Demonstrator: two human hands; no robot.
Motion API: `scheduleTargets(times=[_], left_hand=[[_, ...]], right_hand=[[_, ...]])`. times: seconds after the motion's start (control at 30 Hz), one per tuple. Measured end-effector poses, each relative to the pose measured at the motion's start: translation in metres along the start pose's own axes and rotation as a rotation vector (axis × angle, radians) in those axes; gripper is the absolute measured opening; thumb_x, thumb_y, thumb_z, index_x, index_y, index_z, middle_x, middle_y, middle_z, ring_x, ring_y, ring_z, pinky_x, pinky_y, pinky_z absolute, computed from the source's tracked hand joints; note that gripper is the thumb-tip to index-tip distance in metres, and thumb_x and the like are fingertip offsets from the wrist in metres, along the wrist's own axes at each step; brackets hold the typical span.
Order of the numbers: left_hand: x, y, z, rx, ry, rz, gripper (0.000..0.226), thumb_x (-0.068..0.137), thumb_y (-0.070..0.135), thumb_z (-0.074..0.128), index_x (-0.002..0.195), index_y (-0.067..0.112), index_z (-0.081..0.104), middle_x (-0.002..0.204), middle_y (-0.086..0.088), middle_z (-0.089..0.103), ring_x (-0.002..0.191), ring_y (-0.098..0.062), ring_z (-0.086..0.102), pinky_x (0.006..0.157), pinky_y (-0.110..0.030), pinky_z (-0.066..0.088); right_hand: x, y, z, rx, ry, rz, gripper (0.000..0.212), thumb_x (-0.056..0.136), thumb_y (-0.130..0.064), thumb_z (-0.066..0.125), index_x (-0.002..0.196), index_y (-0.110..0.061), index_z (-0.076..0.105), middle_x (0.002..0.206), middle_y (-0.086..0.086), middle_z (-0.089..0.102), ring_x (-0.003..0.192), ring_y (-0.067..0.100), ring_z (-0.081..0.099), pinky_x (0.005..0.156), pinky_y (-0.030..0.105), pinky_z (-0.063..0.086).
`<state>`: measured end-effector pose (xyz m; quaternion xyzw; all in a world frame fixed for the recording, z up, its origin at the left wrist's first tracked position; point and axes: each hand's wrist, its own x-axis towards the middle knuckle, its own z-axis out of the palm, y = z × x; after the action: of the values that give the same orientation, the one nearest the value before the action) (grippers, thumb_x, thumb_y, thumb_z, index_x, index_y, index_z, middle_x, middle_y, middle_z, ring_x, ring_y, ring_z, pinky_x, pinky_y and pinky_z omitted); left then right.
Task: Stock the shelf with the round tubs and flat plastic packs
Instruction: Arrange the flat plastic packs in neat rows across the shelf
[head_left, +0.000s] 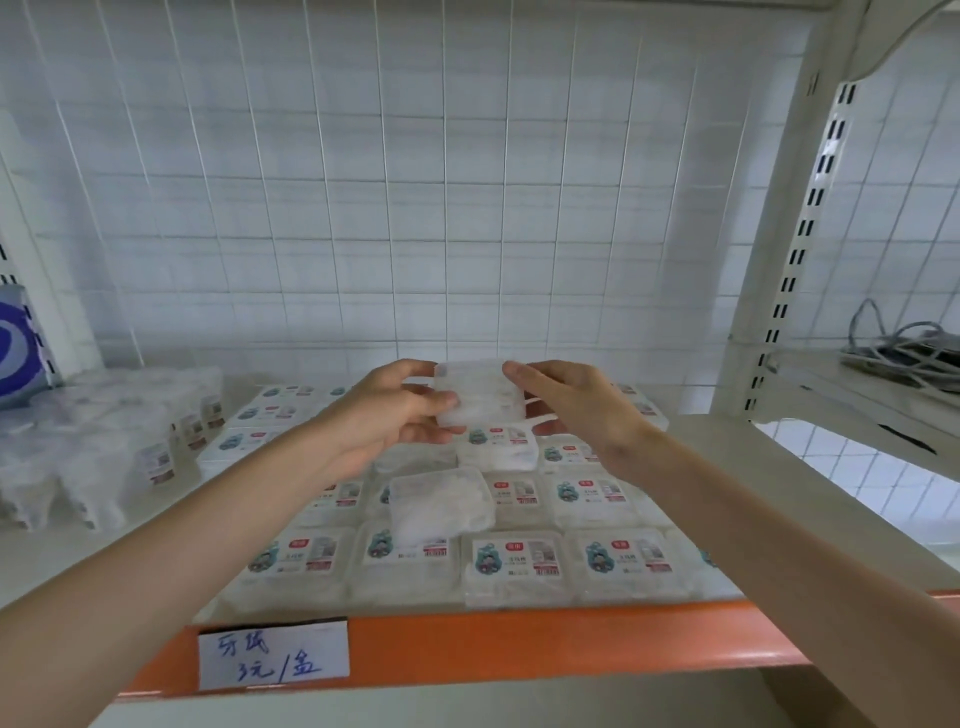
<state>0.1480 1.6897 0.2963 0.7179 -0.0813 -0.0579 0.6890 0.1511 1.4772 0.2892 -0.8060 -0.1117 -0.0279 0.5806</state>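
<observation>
Both my hands hold one flat clear plastic pack (480, 392) above the middle of the shelf. My left hand (395, 415) pinches its left end between thumb and fingers. My right hand (576, 410) grips its right end. Below lie several flat plastic packs (511, 564) with printed labels, laid in rows on the white shelf (156, 525). One more pack (441, 504) lies label-down and askew on top of those rows. Round clear tubs (88, 457) with small labels stand in a group at the shelf's left.
An orange front rail (519, 649) carries a handwritten paper price tag (272, 656). A wire grid backs the shelf. A blue and white package (18, 345) stands at far left. A white slotted upright (795, 249) bounds the right; coiled grey cables (909, 348) lie on the neighbouring shelf.
</observation>
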Motion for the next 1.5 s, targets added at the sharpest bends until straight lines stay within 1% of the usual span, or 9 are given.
scheduleTargets(times=[0.17,0.3,0.57,0.7,0.83,1.0,1.23,1.37,1.5], left_hand=[[0.001,-0.009,-0.003,0.068,-0.044,0.013,0.039,0.089,0.008,0.068,0.126,0.008,0.055,0.109,-0.016,0.071,0.093,-0.026,0.073,0.074,-0.028,0.06],[-0.002,-0.01,-0.011,0.205,-0.024,0.019,0.032,0.099,0.041,0.052,0.114,0.016,0.066,0.101,-0.003,0.075,0.094,-0.019,0.072,0.089,-0.032,0.055],[-0.005,0.004,-0.026,0.174,0.038,-0.175,0.061,0.097,0.062,0.037,0.105,0.005,0.057,0.085,-0.017,0.068,0.07,-0.028,0.067,0.065,-0.035,0.055],[-0.006,0.004,-0.024,0.123,-0.007,-0.227,0.045,0.095,0.049,0.054,0.11,0.006,0.055,0.089,-0.017,0.071,0.071,-0.026,0.068,0.065,-0.034,0.057],[-0.001,0.001,-0.026,-0.071,-0.062,-0.181,0.027,0.093,0.024,0.064,0.112,0.005,0.065,0.092,-0.015,0.073,0.073,-0.021,0.07,0.064,-0.027,0.06],[0.0,-0.004,-0.032,-0.138,-0.025,-0.052,0.034,0.085,0.011,0.072,0.118,0.008,0.064,0.104,-0.014,0.073,0.078,-0.02,0.069,0.062,-0.023,0.057],[-0.002,-0.003,-0.029,-0.067,-0.032,-0.031,0.039,0.085,0.004,0.07,0.122,0.013,0.062,0.102,-0.014,0.075,0.085,-0.02,0.066,0.065,-0.026,0.051],[-0.004,-0.001,-0.022,-0.004,-0.042,-0.017,0.027,0.088,0.008,0.069,0.115,0.008,0.066,0.097,-0.013,0.075,0.083,-0.017,0.062,0.062,-0.024,0.047],[-0.005,0.0,-0.018,-0.035,-0.005,-0.007,0.019,0.091,0.019,0.066,0.107,0.008,0.066,0.091,-0.008,0.075,0.079,-0.015,0.065,0.063,-0.025,0.047]], right_hand=[[-0.002,0.005,0.006,0.124,-0.026,-0.001,0.023,0.092,-0.029,0.067,0.109,-0.013,0.07,0.09,0.001,0.071,0.077,0.01,0.065,0.071,0.024,0.053],[-0.002,0.007,0.006,0.159,-0.048,-0.027,0.02,0.089,-0.022,0.072,0.108,-0.02,0.068,0.097,-0.001,0.074,0.086,0.013,0.067,0.079,0.03,0.053],[-0.004,0.006,0.017,0.171,-0.066,-0.252,0.031,0.085,0.002,0.07,0.115,-0.005,0.065,0.106,0.012,0.074,0.102,0.03,0.069,0.095,0.039,0.055],[-0.002,0.007,0.023,0.172,-0.044,-0.332,0.031,0.083,0.004,0.072,0.111,-0.007,0.067,0.108,0.016,0.072,0.103,0.034,0.068,0.097,0.047,0.053],[0.0,0.008,0.024,0.115,-0.032,-0.344,0.033,0.081,0.009,0.071,0.105,-0.014,0.07,0.113,-0.011,0.071,0.104,0.017,0.068,0.099,0.04,0.052],[0.001,0.006,0.014,0.059,-0.213,-0.225,0.036,0.084,0.005,0.066,0.11,-0.02,0.066,0.14,-0.01,0.053,0.117,0.011,0.062,0.09,0.031,0.054],[0.016,-0.018,0.01,-0.005,-0.096,-0.077,0.023,0.094,-0.026,0.063,0.117,-0.024,0.062,0.113,-0.005,0.071,0.107,0.01,0.066,0.092,0.031,0.053],[0.017,-0.029,0.021,-0.09,-0.211,0.007,0.029,0.091,-0.022,0.065,0.12,-0.023,0.061,0.103,0.003,0.075,0.098,0.015,0.07,0.08,0.029,0.054],[0.015,-0.023,0.024,0.087,-0.189,-0.005,0.033,0.091,-0.011,0.063,0.124,-0.017,0.057,0.105,0.01,0.074,0.098,0.023,0.071,0.078,0.03,0.055]])
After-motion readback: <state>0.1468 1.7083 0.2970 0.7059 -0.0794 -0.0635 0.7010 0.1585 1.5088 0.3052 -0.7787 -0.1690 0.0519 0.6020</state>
